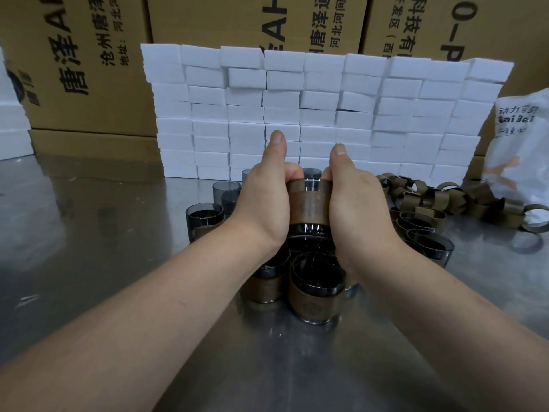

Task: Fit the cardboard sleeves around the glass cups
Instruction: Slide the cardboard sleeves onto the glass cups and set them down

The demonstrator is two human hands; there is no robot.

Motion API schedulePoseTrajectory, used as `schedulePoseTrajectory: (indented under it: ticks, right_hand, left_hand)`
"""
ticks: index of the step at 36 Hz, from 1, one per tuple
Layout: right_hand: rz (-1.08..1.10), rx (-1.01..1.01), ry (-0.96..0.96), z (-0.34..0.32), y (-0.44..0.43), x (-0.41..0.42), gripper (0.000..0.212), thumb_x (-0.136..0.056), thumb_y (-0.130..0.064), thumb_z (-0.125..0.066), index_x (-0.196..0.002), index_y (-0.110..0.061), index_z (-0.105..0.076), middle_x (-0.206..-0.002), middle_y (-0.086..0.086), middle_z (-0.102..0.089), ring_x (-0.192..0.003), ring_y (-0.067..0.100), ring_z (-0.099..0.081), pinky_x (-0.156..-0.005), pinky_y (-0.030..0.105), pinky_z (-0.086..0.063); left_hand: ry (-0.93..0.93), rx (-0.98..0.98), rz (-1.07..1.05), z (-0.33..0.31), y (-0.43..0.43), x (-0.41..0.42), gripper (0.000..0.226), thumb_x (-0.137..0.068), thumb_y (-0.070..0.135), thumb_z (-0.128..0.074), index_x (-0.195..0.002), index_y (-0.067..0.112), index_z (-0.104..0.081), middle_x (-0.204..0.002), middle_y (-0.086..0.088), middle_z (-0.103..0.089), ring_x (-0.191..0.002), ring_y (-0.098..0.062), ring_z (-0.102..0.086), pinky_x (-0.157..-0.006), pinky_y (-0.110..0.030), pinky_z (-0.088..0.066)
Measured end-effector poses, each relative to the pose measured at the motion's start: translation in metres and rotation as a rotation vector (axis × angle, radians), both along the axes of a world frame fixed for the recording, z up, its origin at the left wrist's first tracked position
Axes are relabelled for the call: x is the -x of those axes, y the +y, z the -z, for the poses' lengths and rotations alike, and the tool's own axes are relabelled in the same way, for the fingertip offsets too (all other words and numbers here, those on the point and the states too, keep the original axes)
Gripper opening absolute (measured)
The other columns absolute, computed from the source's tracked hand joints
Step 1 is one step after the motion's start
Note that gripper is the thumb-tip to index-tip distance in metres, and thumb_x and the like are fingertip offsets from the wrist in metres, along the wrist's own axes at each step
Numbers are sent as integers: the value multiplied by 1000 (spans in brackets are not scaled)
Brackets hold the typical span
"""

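A dark smoked glass cup (pixel 310 230) with a brown cardboard sleeve (pixel 309 205) around its middle is held above the table between both hands. My left hand (pixel 264 197) grips its left side and my right hand (pixel 353 203) grips its right side, both thumbs pointing up. Below them stand several cups that wear sleeves, such as the nearest sleeved cup (pixel 316 288). Bare grey cups (pixel 205 217) stand to the left. A heap of loose sleeves (pixel 439 197) lies at the right.
A wall of stacked white boxes (pixel 323 114) stands behind the cups on the steel table (pixel 89 233). Large brown cartons (pixel 89 63) rise behind it. A white printed bag (pixel 520 144) lies at the far right.
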State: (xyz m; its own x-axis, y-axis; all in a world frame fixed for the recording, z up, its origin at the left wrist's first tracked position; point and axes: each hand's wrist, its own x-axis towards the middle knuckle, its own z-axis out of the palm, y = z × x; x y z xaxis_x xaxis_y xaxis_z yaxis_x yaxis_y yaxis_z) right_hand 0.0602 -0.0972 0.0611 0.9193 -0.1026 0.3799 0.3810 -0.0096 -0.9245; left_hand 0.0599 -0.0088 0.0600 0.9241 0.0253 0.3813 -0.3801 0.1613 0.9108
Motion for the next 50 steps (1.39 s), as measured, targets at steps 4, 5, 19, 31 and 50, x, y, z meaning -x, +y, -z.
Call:
schedulePoseTrajectory:
  ticks: [4,5,19,31,50]
  right_hand:
    - [-1,-3,5,0,0,1,50,-96,-43,-37,-51,-21,-38,-48,-2,-37,-45,13,-37,-37,16,-28]
    - [1,-1,6,0,0,1,50,-96,-43,-38,-52,-20,-38,-48,-2,-37,-45,13,-36,-37,16,-27]
    - [9,11,-15,0,1,1,48,-96,-43,-37,-54,-20,-39,-48,-2,-35,-45,12,-34,-38,17,-26]
    - [5,-17,5,-2,0,1,49,-96,-44,-36,-52,-21,-38,-43,-7,-36,-39,10,-35,-36,15,-27]
    - [33,-88,-31,-11,-6,-5,65,-96,-43,-35,-38,-23,-52,-40,-10,-48,-39,5,-45,-54,25,-37]
  left_hand:
    - [5,0,0,0,0,0,69,-96,53,-20,-35,22,-30,-39,5,-26,-38,-11,-25,-41,-22,-21]
    - [3,-3,-3,0,0,0,69,-96,53,-20,-35,22,-30,-40,5,-26,-38,-11,-25,-42,-23,-21]
    - [-6,-19,-14,1,1,-2,69,-95,54,-21,-35,21,-32,-41,3,-28,-40,-12,-27,-45,-25,-22]
    - [3,-60,-35,-4,3,-3,70,-95,53,-25,-33,20,-33,-38,7,-29,-37,-10,-28,-40,-19,-25]
    - [45,-648,42,-38,31,2,30,-68,51,-64,-69,22,-71,-74,7,-72,-76,-16,-68,-88,-43,-52]
